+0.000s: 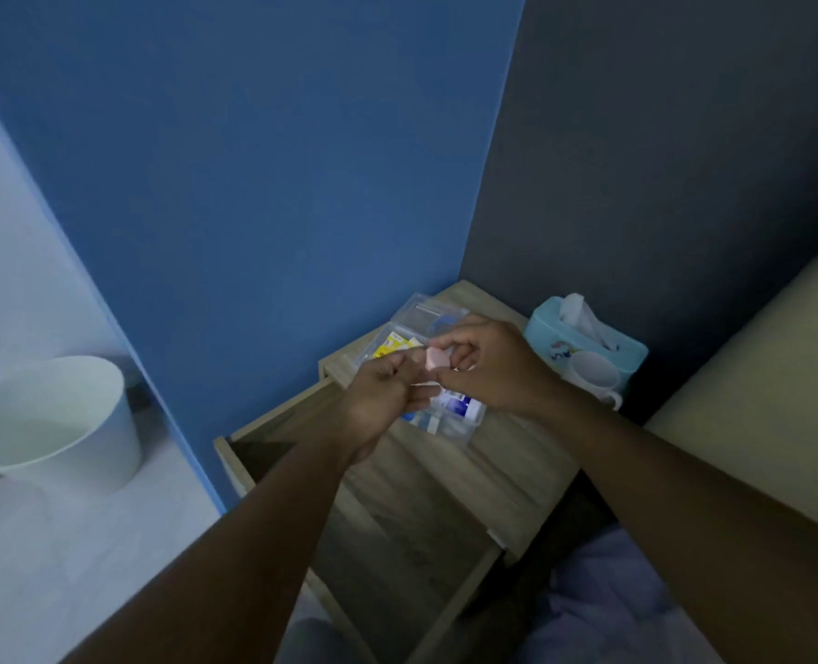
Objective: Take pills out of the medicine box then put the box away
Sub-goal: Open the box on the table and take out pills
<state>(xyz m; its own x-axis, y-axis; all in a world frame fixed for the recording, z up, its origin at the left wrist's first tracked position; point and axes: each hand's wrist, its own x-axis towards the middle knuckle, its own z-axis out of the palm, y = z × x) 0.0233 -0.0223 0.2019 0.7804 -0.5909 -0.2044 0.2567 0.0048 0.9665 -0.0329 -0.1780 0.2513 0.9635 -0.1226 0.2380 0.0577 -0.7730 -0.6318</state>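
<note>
I see my left hand and right hand meeting over the open clear medicine box, which sits on the wooden nightstand; both pinch a small pale pink packet between thumb and fingertips, just above the box; its lid stands open behind; a tissue box and white mug stand just right; the drawer below is open.
</note>
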